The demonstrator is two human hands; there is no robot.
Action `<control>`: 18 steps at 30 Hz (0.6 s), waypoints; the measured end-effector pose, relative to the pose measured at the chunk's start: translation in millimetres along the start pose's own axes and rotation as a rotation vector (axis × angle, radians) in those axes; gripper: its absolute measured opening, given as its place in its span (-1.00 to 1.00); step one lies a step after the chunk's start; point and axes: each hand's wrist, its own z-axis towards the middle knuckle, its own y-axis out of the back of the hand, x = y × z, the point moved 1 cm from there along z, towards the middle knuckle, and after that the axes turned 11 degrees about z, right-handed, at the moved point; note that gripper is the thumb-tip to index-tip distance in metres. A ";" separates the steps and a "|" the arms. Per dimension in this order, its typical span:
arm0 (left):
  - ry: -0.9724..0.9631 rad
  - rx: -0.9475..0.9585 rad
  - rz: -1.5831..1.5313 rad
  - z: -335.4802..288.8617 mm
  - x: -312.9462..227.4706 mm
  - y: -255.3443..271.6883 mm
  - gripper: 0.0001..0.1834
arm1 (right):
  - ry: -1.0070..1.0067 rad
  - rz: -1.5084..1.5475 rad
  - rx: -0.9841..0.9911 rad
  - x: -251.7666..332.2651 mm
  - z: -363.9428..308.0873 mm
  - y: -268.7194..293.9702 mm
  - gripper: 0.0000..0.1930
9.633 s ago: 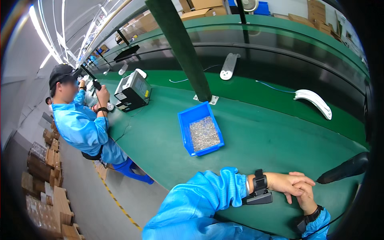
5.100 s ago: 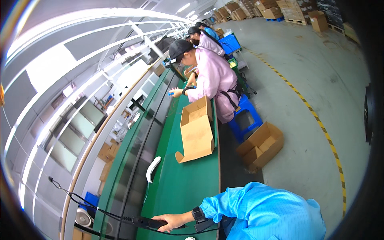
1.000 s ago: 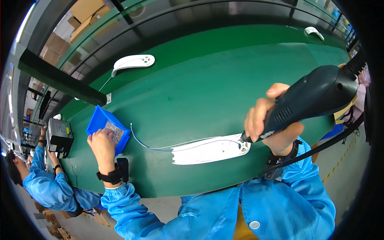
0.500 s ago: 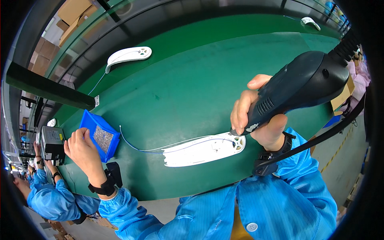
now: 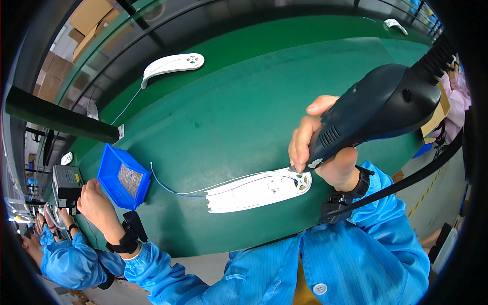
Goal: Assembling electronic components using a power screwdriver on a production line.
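My right hand (image 5: 325,147) is wrapped round a black electric screwdriver (image 5: 376,107), held aslant. Its tip end is at the rounded end of a long white plastic panel (image 5: 244,195); my fingers hide whether it touches. The panel lies flat on the green mat, with a thin blue-and-white cable (image 5: 170,189) running along it and curling off to the left. My left hand (image 5: 96,206) is raised beside a blue bin (image 5: 109,175) of small metal screws (image 5: 130,180). Its thumb and fingertips are pinched together; anything between them is too small to see.
On a darker green strip at the back lies a similar white panel (image 5: 175,63) with a cable, and another white piece (image 5: 395,25) farther right. A black post (image 5: 66,117) juts in from the left, near a grey box (image 5: 67,185). Co-workers in blue (image 5: 71,259) sit at left.
My left hand has drawn down and slightly left, away from the bin's edge. The panel at the back has shifted right. My right hand and the screwdriver have barely moved.
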 end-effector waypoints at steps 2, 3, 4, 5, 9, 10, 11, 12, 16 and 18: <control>0.005 -0.022 -0.048 -0.4 -1.1 -2.6 -0.90 | 0.089 0.020 -0.056 -4.9 0.2 -0.8 -0.23; -0.033 -0.041 -0.241 0.0 -11.3 8.7 -0.92 | 0.085 0.023 -0.051 -5.0 0.7 -0.3 -0.23; -0.075 -0.062 -0.437 1.5 -27.6 22.6 -0.95 | 0.057 0.015 -0.028 -3.0 0.8 2.5 -0.23; -0.172 -0.093 -0.604 -0.2 -52.1 40.3 -0.95 | 0.025 0.000 -0.002 -3.2 1.3 2.3 -0.23; -0.626 -0.002 -1.044 -39.0 -144.3 83.8 -0.86 | 0.001 -0.018 -0.001 0.6 -0.7 5.4 -0.23; -0.696 0.044 -1.138 -45.8 -157.4 91.0 -0.87 | -0.010 -0.024 0.004 2.5 -0.3 3.2 -0.22; -0.723 0.097 -1.196 -52.0 -169.4 88.6 -0.86 | -0.020 -0.037 0.004 2.2 -0.4 3.1 -0.22; -0.739 0.130 -1.224 -56.9 -177.2 84.3 -0.85 | -0.019 -0.036 0.006 2.0 -0.5 3.1 -0.22; -0.741 0.400 -1.288 -71.3 -184.1 83.0 -0.85 | -0.026 -0.066 0.019 2.9 -2.7 4.8 -0.20; -0.732 0.385 -1.291 -72.7 -186.8 82.2 -0.85 | -0.048 -0.056 0.007 4.2 -3.6 5.5 -0.20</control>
